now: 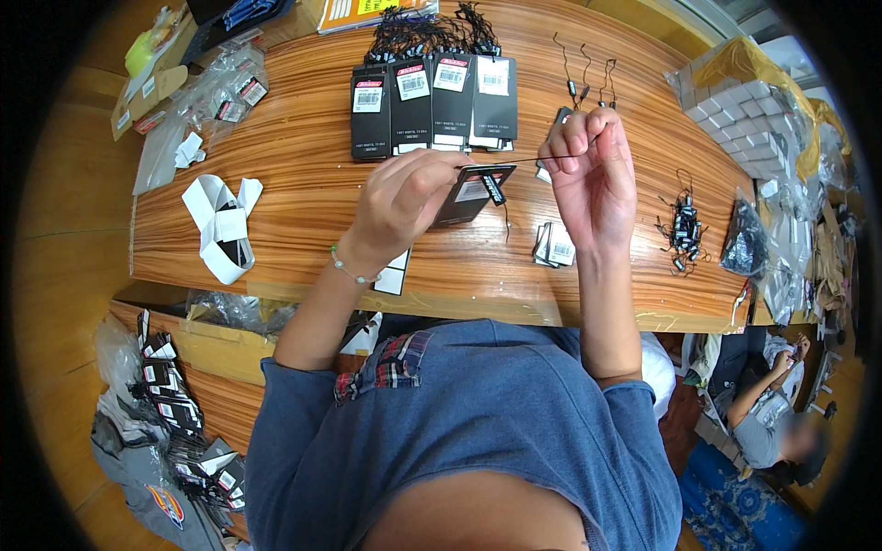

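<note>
My left hand grips a black hang tag by its top edge, tilted above the table. A small black plastic seal dangles at that tag's front. From the tag a thin black string runs taut to the right. Pinched between the fingertips of my right hand is the string's other end. Just beyond my hands, black hang tags with white stickers lie in stacked rows, their strings bunched at the far end. Below the string, a small pile of white stickers rests on the wood.
Loose string seals lie in a heap at the right, beside a dark plastic packet. A curled white paper strip sits at the left. Small white boxes fill the far right corner. Another person sits at lower right.
</note>
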Demonstrator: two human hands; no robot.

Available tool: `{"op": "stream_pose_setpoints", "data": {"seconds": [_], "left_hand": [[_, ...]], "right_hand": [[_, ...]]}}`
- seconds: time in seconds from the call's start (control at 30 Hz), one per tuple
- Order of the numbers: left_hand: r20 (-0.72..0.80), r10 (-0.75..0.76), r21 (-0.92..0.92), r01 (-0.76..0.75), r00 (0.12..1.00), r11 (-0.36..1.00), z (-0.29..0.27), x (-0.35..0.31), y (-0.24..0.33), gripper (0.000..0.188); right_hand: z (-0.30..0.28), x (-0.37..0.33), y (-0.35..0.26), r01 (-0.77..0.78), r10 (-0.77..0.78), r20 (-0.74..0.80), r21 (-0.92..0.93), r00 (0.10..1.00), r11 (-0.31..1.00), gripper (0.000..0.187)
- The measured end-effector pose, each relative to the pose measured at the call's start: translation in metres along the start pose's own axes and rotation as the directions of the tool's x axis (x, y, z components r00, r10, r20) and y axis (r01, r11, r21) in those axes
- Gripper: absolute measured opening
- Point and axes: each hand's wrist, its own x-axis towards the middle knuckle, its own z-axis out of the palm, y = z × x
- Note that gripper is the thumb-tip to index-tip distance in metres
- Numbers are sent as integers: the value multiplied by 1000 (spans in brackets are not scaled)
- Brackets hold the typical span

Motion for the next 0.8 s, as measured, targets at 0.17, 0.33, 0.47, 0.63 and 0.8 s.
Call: {"op": "stream_pose_setpoints", "data": {"seconds": [0.17,0.33,0.47,0.63,0.8], "left_hand": [[100,-281,-227,297,954,928,-2,8,14,11],[136,-349,-301,375,927,877,2,17,24,9],[102,-352,-193,366,930,911,5,21,29,15],[-43,-285,-51,283,958,958,0,22,22,15],[22,-444,-235,437,896,868,-8,31,30,14]], "right_hand": [[5,4,8,-113,96,67,322,993,940,13],[13,2,11,-120,107,57,328,993,937,13],[19,0,7,-91,86,34,206,996,974,14],[22,-7,-8,-50,-20,-132,-502,991,863,13],[34,-10,-8,-95,-4,-128,-760,992,642,18]]}}
